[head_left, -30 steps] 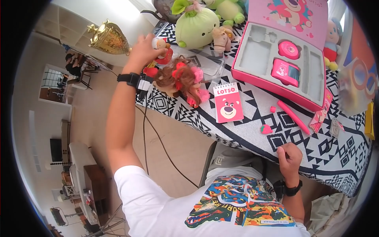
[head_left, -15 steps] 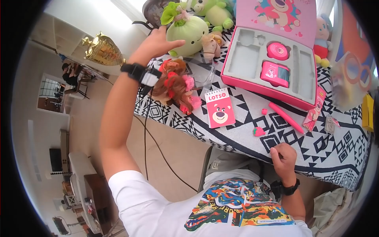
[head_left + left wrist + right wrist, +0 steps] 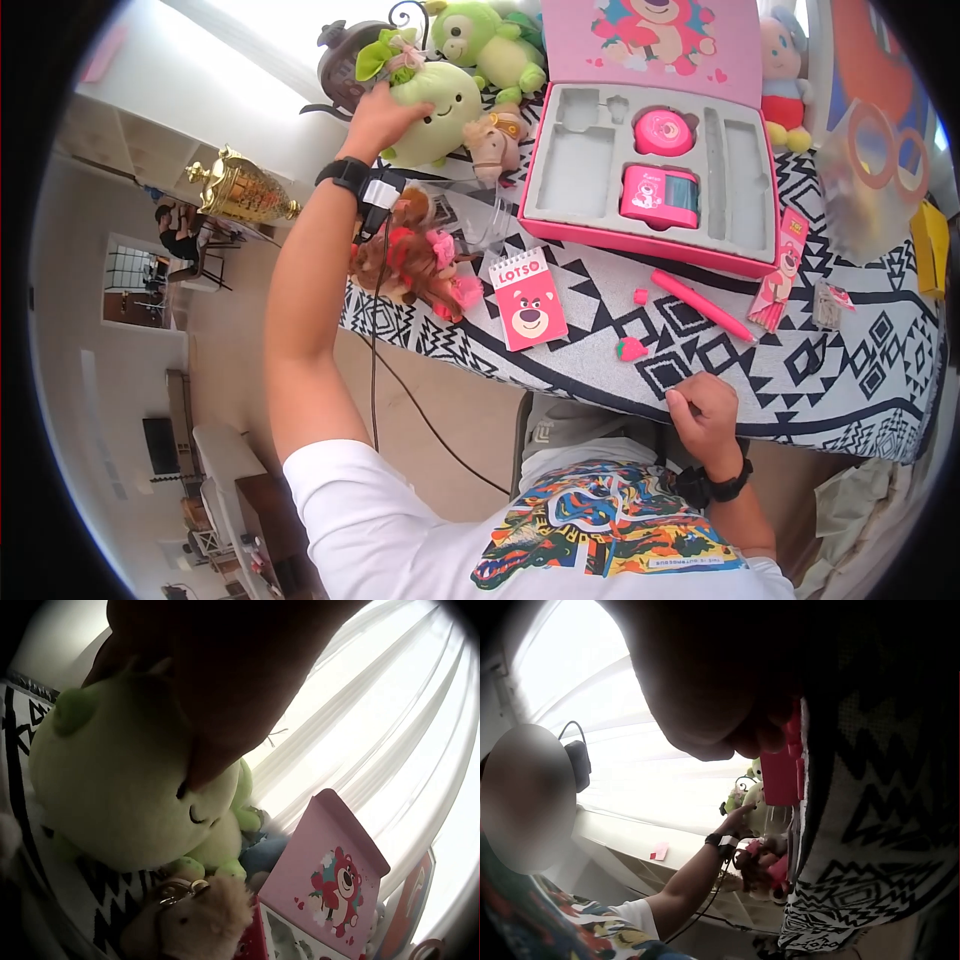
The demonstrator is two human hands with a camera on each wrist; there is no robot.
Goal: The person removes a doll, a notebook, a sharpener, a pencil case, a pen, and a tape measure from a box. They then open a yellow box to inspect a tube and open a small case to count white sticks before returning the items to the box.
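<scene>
My left hand (image 3: 385,122) is on a round pale green plush toy (image 3: 440,117) with a smiling face and a leafy top. The thumb lies over the plush's face and the fingers reach round its far side, as the left wrist view also shows the plush (image 3: 127,780) under the hand. A small tan horse plush (image 3: 495,145) stands right beside it. My right hand (image 3: 705,415) rests at the table's front edge with its fingers loosely curled, holding nothing. The strawberry-shaped piece (image 3: 631,349) lies nearest to it.
A pink box (image 3: 650,240) with its lid raised stands at the back. A LOTSO notepad (image 3: 528,305), a pink pen (image 3: 703,305) and brown-haired dolls (image 3: 410,260) lie on the patterned cloth. A gold trophy (image 3: 240,190) stands left; a cable (image 3: 374,350) hangs from my left wrist.
My left hand has left the red and white figurine near the dolls, moved back over the table and come onto the green plush. The right hand stays at the table edge.
</scene>
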